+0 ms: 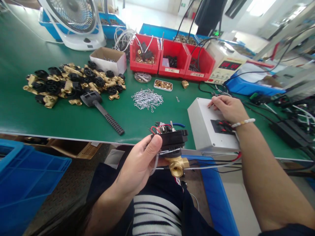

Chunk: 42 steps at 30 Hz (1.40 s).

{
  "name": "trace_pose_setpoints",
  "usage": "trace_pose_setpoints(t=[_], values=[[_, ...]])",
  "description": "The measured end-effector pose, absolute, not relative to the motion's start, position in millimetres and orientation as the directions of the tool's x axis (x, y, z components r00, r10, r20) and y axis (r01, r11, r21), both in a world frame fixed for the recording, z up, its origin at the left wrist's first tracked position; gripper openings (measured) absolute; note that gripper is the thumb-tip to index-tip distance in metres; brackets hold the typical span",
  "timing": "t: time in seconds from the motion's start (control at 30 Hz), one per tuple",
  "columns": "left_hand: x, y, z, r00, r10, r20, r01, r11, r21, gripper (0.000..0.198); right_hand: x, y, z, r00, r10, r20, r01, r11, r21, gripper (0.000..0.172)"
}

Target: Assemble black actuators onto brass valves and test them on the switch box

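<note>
Here the left hand (140, 164) is clamped on a brass valve assembly (173, 149), held off the table's (49, 114) near edge; the right hand (227, 108) rests fingers-down on a white box (204, 131) just right of it.

Workbench, no text legible | white labels (169, 70) on red parts bins (145, 67): print too small to read | bench meter (220, 74), display (227, 65): red digits lit, value unreadable | green sign (183, 4) beyond: blurred
</note>
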<state>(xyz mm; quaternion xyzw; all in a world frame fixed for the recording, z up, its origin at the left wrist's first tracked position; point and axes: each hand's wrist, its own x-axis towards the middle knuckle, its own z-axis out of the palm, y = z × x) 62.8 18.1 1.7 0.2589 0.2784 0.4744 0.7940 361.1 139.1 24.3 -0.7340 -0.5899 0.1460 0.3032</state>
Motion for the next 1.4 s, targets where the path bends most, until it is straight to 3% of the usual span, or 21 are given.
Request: trace_pose_setpoints(t=[0.37,0.73,1.03,1.4], values=[[61.3,16.6,3.2,0.433,0.878,-0.204,-0.656,0.462,0.597,0.039,358.6,141.7,22.8,0.281,0.947,0.156,0.762,-0.122,-0.636,0.027],[61.3,16.2,5.5,0.338,0.910,-0.239,-0.652,0.410,0.638,0.038,364.1,142.0,21.0,0.247,0.954,0.171,0.740,-0.071,-0.669,0.029],[67.1,12.9,22.2,0.153,0.896,-0.417,-0.676,0.403,0.617,0.032,379.3,149.8,9.7,0.169,0.962,0.214,0.745,0.017,-0.667,0.076],[67.0,12.8,33.0,0.022,0.820,-0.572,-0.632,0.455,0.628,0.017,385.1,146.9,4.1,0.106,0.972,0.209,0.694,0.078,-0.715,0.070]])
